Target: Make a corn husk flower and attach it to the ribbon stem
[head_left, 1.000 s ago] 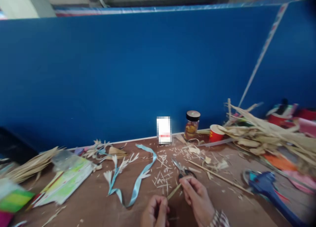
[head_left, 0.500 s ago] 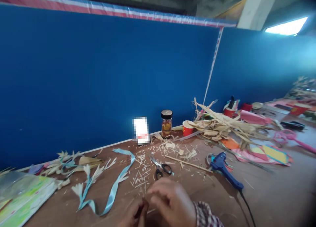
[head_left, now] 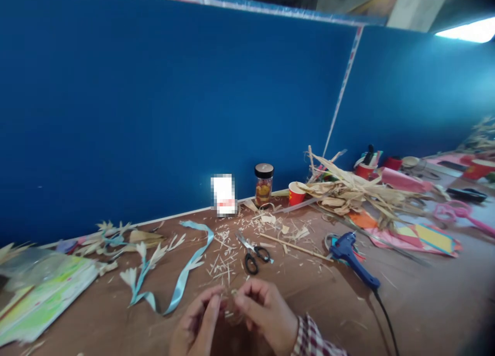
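Low in the middle of the view, my left hand [head_left: 201, 320] and my right hand [head_left: 266, 310] face each other just above the brown table [head_left: 320, 314]. The fingers of both are pinched; a small pale bit shows at the right fingertips, too small to name, and what the left pinches is hidden. Black-handled scissors [head_left: 253, 254] lie just beyond my fingers, blades partly spread. Around them are scattered pale husk scraps [head_left: 224, 255]. Left of my hands, a light blue ribbon [head_left: 180, 291] curls beside pale husk flowers with a blue-wrapped stem [head_left: 141, 273].
A blue hot glue gun [head_left: 353, 260] with a black cord lies to the right, near a thin stick [head_left: 296, 246]. Farther back stand a lidded jar [head_left: 263, 187], a red paper cup [head_left: 296, 195] and a heap of dry husks [head_left: 356, 191]. A blue partition [head_left: 174, 98] borders the table.
My hands, close together and overlapping before, have come a little apart, uncovering the scissors' handles. The camera view has shifted slightly.
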`<state>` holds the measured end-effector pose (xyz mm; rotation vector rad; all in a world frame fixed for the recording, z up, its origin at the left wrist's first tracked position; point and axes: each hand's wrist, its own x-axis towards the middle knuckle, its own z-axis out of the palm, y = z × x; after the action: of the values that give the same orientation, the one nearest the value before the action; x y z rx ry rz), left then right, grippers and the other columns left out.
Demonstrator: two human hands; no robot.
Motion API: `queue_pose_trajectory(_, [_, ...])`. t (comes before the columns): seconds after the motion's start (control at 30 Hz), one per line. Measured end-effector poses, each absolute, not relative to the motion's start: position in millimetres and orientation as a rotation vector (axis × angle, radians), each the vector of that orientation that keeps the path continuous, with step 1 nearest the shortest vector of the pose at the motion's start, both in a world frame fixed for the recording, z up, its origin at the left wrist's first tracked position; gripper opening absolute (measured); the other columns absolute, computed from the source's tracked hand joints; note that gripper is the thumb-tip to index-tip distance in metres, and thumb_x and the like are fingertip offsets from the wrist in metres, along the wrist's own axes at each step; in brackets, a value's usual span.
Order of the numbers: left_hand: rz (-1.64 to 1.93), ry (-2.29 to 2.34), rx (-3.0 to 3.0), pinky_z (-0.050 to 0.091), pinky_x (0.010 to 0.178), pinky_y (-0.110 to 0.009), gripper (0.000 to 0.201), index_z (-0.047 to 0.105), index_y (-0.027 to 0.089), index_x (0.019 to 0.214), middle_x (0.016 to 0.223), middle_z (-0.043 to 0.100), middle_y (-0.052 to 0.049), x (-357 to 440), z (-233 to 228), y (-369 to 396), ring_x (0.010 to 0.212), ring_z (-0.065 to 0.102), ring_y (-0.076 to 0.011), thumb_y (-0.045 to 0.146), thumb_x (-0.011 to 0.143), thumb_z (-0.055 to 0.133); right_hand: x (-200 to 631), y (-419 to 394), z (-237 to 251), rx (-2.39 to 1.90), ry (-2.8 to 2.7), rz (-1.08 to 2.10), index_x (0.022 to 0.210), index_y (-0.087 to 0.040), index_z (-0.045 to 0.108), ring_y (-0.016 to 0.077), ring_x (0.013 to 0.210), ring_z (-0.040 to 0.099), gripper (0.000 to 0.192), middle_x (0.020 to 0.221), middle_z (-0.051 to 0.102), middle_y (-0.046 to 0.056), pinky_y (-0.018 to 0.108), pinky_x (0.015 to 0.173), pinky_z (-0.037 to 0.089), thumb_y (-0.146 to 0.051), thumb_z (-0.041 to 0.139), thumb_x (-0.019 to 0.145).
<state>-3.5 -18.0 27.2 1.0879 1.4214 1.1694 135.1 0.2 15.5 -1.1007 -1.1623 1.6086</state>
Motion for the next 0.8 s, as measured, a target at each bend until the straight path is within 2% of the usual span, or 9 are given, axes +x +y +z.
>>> queue_pose_trajectory(0.13, [1.211,1.298,0.917,0.049,0.074,-0.034,0.035,0.070,0.016,0.086,0.084,0.071,-0.009,1.7,23.0,-12.9,0.083,0.062,-0.0245,0.043,0.063,0.064,129.9,2.1,9.8,-0.978,-0.919,1.724,0.069,-0.013,0.054,0.0009,0.032,0.030,0.031,0.049,0.050,-0.005,0.013,0.029,0.020,-0.043,0.061,0.071])
queue_pose_trajectory(0.2, [1.193,1.245,0.882,0.047,0.078,-0.035,0.033,0.070,0.017,0.086,0.084,0.071,-0.009,3.7,19.8,-12.6,0.086,0.061,-0.0247,0.040,0.064,0.065,129.4,2.4,8.6,-0.967,-0.890,1.747,0.068,-0.013,0.053,0.0007,0.031,0.030,0.031,0.045,0.049,-0.007,0.012,0.029,0.020,-0.043,0.063,0.069])
queue_pose_trajectory(0.27, [1.170,1.205,0.872,0.046,0.080,-0.034,0.031,0.070,0.018,0.089,0.086,0.070,-0.009,3.7,16.8,-12.9,0.089,0.060,-0.0240,0.038,0.066,0.065,129.6,2.3,8.0,-0.976,-0.891,1.777,0.067,-0.013,0.053,0.0008,0.029,0.028,0.032,0.039,0.045,-0.008,0.012,0.028,0.019,-0.043,0.063,0.069])
queue_pose_trajectory(0.37, [1.126,1.173,0.867,0.045,0.080,-0.031,0.028,0.070,0.021,0.091,0.092,0.069,-0.008,1.5,13.2,-12.9,0.091,0.059,-0.0224,0.035,0.067,0.064,129.9,1.6,6.5,-0.965,-0.895,1.828,0.066,-0.012,0.054,0.0005,0.028,0.029,0.033,0.039,0.047,-0.007,0.011,0.027,0.019,-0.044,0.064,0.068])
queue_pose_trajectory(0.5, [1.109,1.142,0.807,0.045,0.076,-0.030,0.025,0.070,0.020,0.087,0.094,0.068,-0.008,-0.2,10.3,-12.1,0.083,0.060,-0.0203,0.034,0.067,0.065,128.7,0.4,4.4,-0.957,-0.861,1.883,0.065,-0.012,0.055,0.0002,0.029,0.031,0.033,0.044,0.050,-0.006,0.011,0.026,0.018,-0.043,0.066,0.066])
queue_pose_trajectory(0.7, [1.112,1.080,0.635,0.044,0.066,-0.027,0.029,0.071,0.018,0.088,0.074,0.069,-0.006,0.6,11.5,-14.7,0.069,0.058,-0.0157,0.033,0.064,0.068,125.8,-1.0,7.7,-0.921,-0.789,1.967,0.064,-0.011,0.055,-0.0006,0.032,0.035,0.033,0.057,0.057,-0.002,0.011,0.027,0.019,-0.041,0.067,0.065])
queue_pose_trajectory(0.8, [1.111,1.023,0.530,0.043,0.061,-0.022,0.027,0.070,0.018,0.088,0.071,0.068,-0.004,0.4,13.0,-16.8,0.064,0.055,-0.0114,0.030,0.064,0.069,124.6,-1.8,9.1,-0.914,-0.732,2.024,0.064,-0.012,0.055,-0.0003,0.033,0.036,0.033,0.056,0.057,-0.002,0.011,0.028,0.017,-0.041,0.069,0.064])
